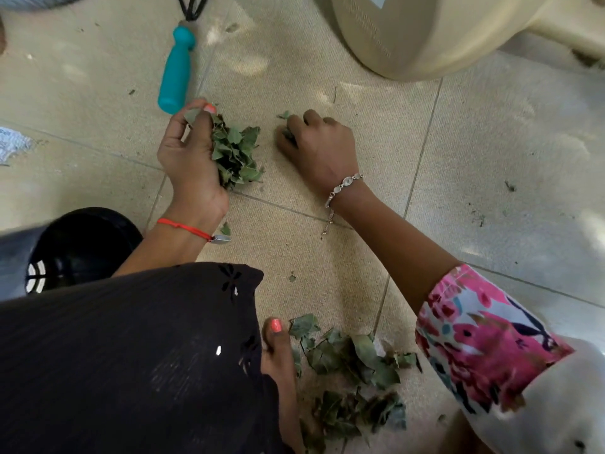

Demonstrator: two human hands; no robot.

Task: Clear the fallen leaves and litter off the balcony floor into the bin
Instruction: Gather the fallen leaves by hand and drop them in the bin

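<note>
My left hand [191,152] grips a bunch of dry green leaves [237,152] just above the beige tiled floor [327,257]. To its right, my right hand [319,145] lies knuckles up on the floor, fingers curled round a few small leaves [284,115] at its fingertips. A bigger pile of leaves [347,371] lies near my foot [276,348] at the bottom. The black bin [82,247] stands at the left, under my left forearm.
A teal handle [176,70] with black cord lies on the floor at the upper left. A large beige plastic object [425,34] sits at the top right. White crumpled litter [13,145] lies at the left edge. Small bits of debris dot the tiles at the right.
</note>
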